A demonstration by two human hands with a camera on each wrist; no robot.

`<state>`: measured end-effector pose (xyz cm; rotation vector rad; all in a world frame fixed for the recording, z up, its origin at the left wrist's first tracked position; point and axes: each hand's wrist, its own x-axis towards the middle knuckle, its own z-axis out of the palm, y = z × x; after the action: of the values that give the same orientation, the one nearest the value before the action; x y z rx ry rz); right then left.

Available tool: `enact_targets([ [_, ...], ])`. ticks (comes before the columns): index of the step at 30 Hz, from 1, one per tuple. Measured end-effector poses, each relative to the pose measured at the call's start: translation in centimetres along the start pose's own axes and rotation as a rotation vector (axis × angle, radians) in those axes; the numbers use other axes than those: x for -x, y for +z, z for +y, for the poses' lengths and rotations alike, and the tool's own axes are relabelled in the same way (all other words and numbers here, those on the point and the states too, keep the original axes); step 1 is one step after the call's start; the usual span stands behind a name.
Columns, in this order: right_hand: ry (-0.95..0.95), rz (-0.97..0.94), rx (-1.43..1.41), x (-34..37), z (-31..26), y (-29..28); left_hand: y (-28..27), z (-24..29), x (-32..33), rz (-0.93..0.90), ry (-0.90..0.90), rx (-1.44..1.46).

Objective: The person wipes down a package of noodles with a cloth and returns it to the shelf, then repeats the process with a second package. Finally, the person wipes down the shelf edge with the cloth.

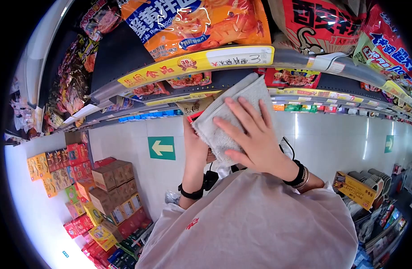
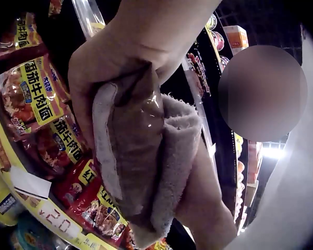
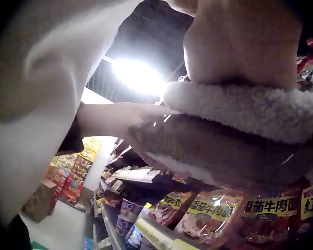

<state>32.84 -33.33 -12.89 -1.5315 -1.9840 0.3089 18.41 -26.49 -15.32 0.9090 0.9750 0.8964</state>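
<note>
Shirt: white (image 1: 251,219), filling the near part of the head view, its lower edge cut off.
Right hand (image 1: 255,139): fingers outstretched and spread, laid flat on the cloth.
Cloth (image 1: 219,140): grey, folded, pressed against the package — its middle is hidden under the right hand.
Left hand (image 1: 195,141): grasping the package at its side, most of the fingers out of sight behind it.
Package (image 2: 135,140): brown and glossy, held between the hands before the shelf; its front is mostly covered, its print hard to make out.
Shelf (image 1: 107,96): an orange noodle packet (image 1: 233,27) above, cut off at the top; red packets below, partly hidden.
Floor (image 1: 277,134): stacked cartons (image 1: 114,179), a green arrow sign (image 1: 161,148).
</note>
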Motion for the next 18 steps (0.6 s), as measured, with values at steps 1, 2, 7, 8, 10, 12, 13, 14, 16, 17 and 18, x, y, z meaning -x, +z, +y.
enact_targets([
  [1,0.033,0.043,0.027,0.0,0.3,0.2,-0.1,-0.3,0.1,-0.009,0.090,-0.128],
  [2,0.067,0.087,0.054,-0.1,0.6,0.3,0.0,-0.5,0.2,-0.018,0.179,-0.257],
  [7,0.132,0.166,-0.006,-0.6,2.4,0.1,1.5,0.2,2.1,0.018,0.116,-0.367],
  [8,0.131,0.165,-0.002,-0.7,2.6,0.2,1.5,0.0,2.1,0.017,0.117,-0.364],
  [10,0.120,0.166,0.034,-0.9,2.7,0.4,1.2,-0.5,2.0,-0.034,0.212,-0.421],
  [12,0.058,0.148,0.057,-1.0,2.0,0.1,1.4,-0.6,1.8,-0.035,0.259,-0.403],
  [13,-0.001,0.132,0.080,-1.0,1.5,0.1,1.6,-0.7,1.6,-0.039,0.304,-0.385],
  [14,0.002,0.132,0.082,-0.9,1.1,0.2,1.2,-1.1,1.4,-0.043,0.303,-0.384],
  [16,-0.115,0.134,0.053,-0.8,0.1,0.4,0.4,-1.5,0.9,-0.140,0.337,-0.578],
  [17,-0.110,0.114,0.053,-0.7,-0.3,0.5,0.4,-1.6,1.1,-0.170,0.318,-0.494],
  [18,-0.110,0.116,0.053,-0.6,-0.5,0.8,-0.1,-2.1,0.8,-0.171,0.319,-0.495],
])
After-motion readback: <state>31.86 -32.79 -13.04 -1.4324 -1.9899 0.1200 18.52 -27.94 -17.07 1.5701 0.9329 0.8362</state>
